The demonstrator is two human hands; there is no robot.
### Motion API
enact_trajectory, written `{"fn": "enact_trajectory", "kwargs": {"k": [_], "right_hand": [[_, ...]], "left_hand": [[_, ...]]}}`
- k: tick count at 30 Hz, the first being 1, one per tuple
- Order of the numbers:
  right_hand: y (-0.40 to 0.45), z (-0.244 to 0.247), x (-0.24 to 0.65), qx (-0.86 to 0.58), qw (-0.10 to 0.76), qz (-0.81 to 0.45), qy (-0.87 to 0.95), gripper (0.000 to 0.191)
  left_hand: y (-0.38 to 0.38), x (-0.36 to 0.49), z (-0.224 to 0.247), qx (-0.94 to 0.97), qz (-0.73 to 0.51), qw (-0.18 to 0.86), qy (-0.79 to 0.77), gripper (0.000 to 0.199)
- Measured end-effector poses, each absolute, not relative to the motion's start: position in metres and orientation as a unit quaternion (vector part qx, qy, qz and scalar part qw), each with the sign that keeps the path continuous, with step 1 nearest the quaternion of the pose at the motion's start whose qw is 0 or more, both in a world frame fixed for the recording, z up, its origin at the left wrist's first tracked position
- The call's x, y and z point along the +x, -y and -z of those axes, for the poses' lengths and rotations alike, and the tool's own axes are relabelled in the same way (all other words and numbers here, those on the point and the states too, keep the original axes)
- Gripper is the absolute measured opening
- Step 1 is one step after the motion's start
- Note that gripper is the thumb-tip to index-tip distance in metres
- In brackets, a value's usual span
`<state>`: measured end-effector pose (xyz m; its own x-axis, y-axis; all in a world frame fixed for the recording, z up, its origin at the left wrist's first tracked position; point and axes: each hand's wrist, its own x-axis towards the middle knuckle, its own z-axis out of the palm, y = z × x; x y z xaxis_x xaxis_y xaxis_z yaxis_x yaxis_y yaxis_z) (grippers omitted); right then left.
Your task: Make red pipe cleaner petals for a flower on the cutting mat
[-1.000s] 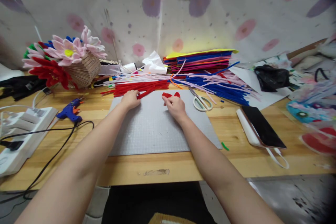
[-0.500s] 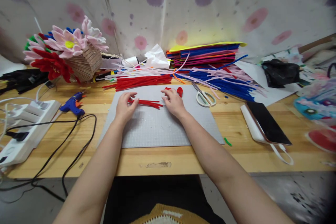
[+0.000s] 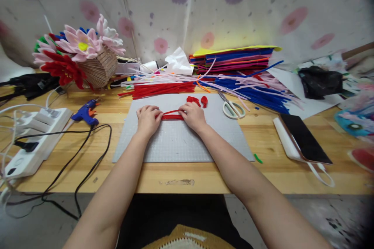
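Observation:
Short red pipe cleaners [image 3: 172, 117] lie in a small bundle on the grey cutting mat [image 3: 181, 148]. One red pipe cleaner [image 3: 170, 113] stretches between my hands, slightly above the bundle. My left hand [image 3: 149, 120] pinches its left end between thumb and fingers. At the other end, my right hand [image 3: 192, 115] has its fingers closed on the strip. Both hands partly cover the ends of the bundle. Just beyond my right hand lie red petal-like pieces [image 3: 193, 100] and a small red bud-shaped piece [image 3: 204, 101].
Scissors [image 3: 233, 109] rest at the mat's upper right corner. Red pipe cleaners [image 3: 163, 90] and blue ones [image 3: 263, 95] line the back. A blue glue gun [image 3: 86, 113] and power strip [image 3: 37, 140] with cables sit left, below a flower basket [image 3: 101, 68]. A phone [image 3: 305, 138] lies right.
My hands have come closer together, the left moving right. They now hold one red pipe cleaner between them, and the bundle lies straighter. The view has shifted slightly.

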<state>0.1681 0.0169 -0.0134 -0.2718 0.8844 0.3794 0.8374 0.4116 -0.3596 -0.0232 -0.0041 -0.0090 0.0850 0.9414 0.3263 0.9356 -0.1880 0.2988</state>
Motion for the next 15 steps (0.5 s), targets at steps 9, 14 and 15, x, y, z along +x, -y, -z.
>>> {"fn": "enact_trajectory", "kwargs": {"k": [9, 14, 15], "right_hand": [[-0.008, 0.004, 0.16, -0.538, 0.374, -0.05, 0.754, 0.027], [-0.009, 0.007, 0.154, -0.484, 0.377, -0.251, 0.749, 0.023], [-0.01, 0.008, 0.154, -0.475, 0.39, -0.293, 0.732, 0.024]], "left_hand": [[0.014, -0.009, -0.007, 0.63, -0.415, 0.001, -0.656, 0.031], [0.012, 0.007, 0.0, 0.612, -0.489, 0.173, -0.597, 0.027], [0.01, 0.008, 0.002, 0.606, -0.498, 0.194, -0.59, 0.026]]}}
